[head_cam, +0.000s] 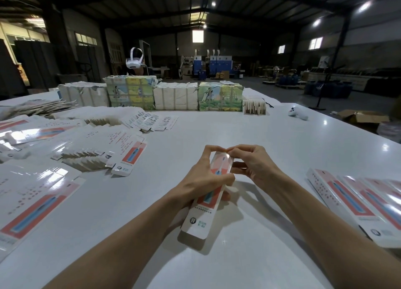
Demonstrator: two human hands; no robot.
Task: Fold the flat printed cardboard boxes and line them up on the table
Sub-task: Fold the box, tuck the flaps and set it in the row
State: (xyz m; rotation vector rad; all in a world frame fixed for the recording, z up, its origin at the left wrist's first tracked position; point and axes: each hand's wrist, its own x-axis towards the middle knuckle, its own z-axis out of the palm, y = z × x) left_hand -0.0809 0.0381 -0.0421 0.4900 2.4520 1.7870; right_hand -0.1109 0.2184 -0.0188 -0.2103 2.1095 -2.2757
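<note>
head view is showing you holding one printed box [206,204] over the table [238,126], near its front middle. your left hand [204,180] is gripping the box's middle, fingers curled round it; your right hand [253,165] is pinching the far end flap with bent fingertips. i am judging this box nearly formed, far end closing. folded boxes [355,199] are lying lined up at your right; many flat boxes [65,141] are waiting at your left.

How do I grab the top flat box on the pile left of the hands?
Probably pinch the flat box by its right long edge, coming from the bare table side: it lies flat atop the pile with that edge free.
</note>
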